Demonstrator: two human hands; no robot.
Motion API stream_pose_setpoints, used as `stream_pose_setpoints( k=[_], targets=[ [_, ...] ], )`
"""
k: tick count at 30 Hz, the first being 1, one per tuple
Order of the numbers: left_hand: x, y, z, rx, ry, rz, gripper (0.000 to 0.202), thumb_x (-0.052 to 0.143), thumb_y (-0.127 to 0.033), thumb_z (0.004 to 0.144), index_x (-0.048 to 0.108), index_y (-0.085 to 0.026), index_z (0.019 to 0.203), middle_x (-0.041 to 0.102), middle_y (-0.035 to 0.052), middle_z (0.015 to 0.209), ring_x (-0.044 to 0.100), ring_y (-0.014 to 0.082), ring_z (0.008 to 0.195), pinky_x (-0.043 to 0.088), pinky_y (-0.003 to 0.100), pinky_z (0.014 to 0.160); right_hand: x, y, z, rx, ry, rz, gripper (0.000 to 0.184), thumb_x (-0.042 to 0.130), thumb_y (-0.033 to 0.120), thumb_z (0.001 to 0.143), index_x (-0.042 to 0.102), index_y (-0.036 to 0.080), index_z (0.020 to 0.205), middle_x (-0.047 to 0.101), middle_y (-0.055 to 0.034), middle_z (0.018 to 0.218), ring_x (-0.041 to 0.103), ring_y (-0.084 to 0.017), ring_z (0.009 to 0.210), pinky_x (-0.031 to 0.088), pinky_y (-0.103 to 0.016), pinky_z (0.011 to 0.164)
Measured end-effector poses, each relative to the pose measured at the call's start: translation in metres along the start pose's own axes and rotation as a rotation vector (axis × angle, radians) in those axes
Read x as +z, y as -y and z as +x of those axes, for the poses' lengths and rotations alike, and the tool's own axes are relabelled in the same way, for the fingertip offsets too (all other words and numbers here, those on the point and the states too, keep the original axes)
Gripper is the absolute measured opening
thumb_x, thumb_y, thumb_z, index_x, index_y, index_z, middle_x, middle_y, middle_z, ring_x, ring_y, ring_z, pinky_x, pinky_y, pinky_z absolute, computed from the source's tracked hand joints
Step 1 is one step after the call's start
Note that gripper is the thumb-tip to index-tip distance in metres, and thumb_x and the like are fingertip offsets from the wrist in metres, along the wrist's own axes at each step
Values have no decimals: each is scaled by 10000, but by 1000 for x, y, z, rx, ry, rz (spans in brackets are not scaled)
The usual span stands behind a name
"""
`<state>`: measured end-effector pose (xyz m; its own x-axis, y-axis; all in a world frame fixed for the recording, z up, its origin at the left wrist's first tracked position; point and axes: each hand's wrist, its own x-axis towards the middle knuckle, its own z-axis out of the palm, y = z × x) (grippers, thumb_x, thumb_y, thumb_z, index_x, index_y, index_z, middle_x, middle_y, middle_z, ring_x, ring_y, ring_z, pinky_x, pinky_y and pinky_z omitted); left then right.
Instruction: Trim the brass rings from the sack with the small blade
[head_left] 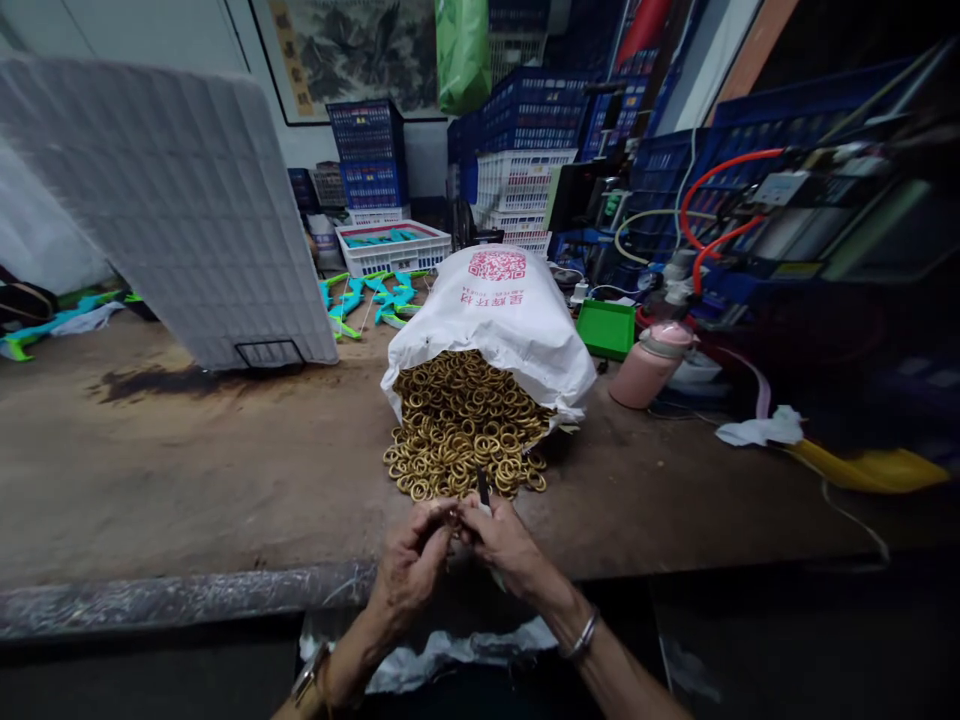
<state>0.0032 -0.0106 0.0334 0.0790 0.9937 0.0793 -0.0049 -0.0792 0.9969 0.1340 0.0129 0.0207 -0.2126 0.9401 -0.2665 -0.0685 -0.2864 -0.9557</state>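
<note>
Ring (454, 518) between left hand (409, 572), right hand (507, 545)

Both forearms enter from the bottom edge and converge just short of the ring pile (465, 440). Left hand (409, 565) and right hand (504, 545) backs up, fingers curled, fingertips pinched and meeting on the pile's near side. Wrists angled inward.

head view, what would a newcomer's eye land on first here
First the white sack lying on its side mid-table, spilling a heap of brass-coloured rings toward the near edge. Just in front of the heap, the left hand and right hand meet, pinching a small piece, with a dark tool sticking up from the right. A white grid panel stands tilted at the left.
</note>
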Motion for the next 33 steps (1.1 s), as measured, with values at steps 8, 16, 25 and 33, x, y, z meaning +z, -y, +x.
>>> stream_pose_setpoints(
  k=[8,16,25,33],
  targets=[
    [-20,8,-4,339,85,271,239,541,-121,753,672,-232,921,689,55,856,622,175,799,456,272,743,8,4,-10,169,92,27,184,501,336,702,409,191,636,404,81,507,246,-31,390,131,-158,348],
    [-15,11,-9,20,-16,139,121,538,-193,756,654,-183,787,660,13,719,586,137,670,440,223,644,7,-5,-9,-75,29,-227,318,425,467,801,490,172,704,446,51,554,333,-50,452,270,-172,425],
    [-10,13,-13,-405,42,-241,256,587,-382,724,549,-136,784,529,-29,579,418,46,419,331,166,420,12,4,-9,-101,-26,-341,315,465,445,765,480,175,602,463,42,532,409,-89,518,336,-209,520],
    [-9,15,-18,-500,87,-439,285,595,-412,720,508,-142,752,552,-10,616,445,48,432,349,162,414,14,5,-7,-115,-5,-335,318,472,425,766,482,175,570,460,40,526,400,-85,516,321,-206,516]
  ],
)
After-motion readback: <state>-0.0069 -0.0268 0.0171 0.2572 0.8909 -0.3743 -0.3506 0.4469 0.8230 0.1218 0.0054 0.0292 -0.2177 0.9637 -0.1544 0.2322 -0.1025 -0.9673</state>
